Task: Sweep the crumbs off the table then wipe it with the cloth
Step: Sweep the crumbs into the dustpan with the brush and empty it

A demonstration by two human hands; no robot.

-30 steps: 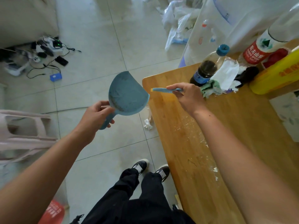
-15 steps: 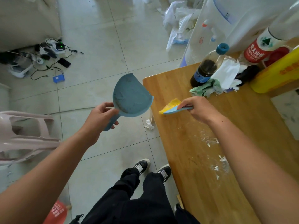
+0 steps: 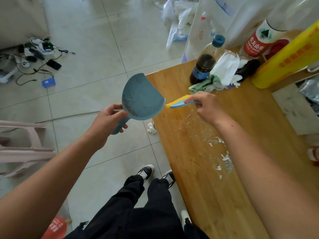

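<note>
My left hand (image 3: 107, 121) grips the handle of a blue dustpan (image 3: 141, 97), held at the left edge of the wooden table (image 3: 198, 178). My right hand (image 3: 205, 107) holds a small blue brush with yellow bristles (image 3: 179, 102); the bristle tip touches the dustpan's lip. White and pale crumbs (image 3: 212, 140) lie scattered on the table along my right forearm. A green cloth (image 3: 203, 84) lies crumpled at the far end of the table, beside a dark bottle (image 3: 203, 66).
White tissue (image 3: 226, 66), a red-labelled water bottle (image 3: 259, 40) and a yellow roll (image 3: 286, 59) crowd the table's far end. A crumpled paper scrap (image 3: 151, 129) lies on the tiled floor by the table edge. A pink plastic chair (image 3: 22, 149) stands at left; cables (image 3: 34, 57) lie far left.
The brush has swept left toward the table edge and now meets the dustpan's lip. The dustpan has shifted slightly right toward the table. More crumbs show beside my forearm.
</note>
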